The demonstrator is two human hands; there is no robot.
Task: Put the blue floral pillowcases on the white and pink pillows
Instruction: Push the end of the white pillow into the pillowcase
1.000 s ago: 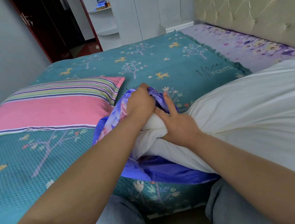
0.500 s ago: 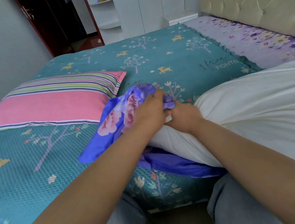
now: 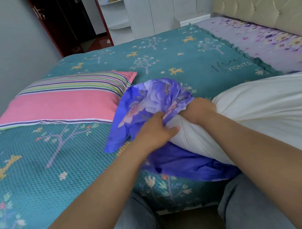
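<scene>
Head view: left hand (image 3: 155, 130) and right hand (image 3: 198, 109) gripped pillowcase (image 3: 150, 99) over white pillow (image 3: 258, 109) end; pink pillow (image 3: 60, 104) just beside, on bedspread (image 3: 40, 174).

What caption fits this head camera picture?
Both hands tug a blue floral pillowcase over a white pillow.

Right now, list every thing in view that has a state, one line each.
blue floral pillowcase: bunched at the white pillow's end, not pulled on.
white pillow: bare, its end squeezed.
pink pillow: flat on the bed, no blue case.
left hand: grips the pillowcase edge.
right hand: grips pillow end and pillowcase.
door: open.
</scene>
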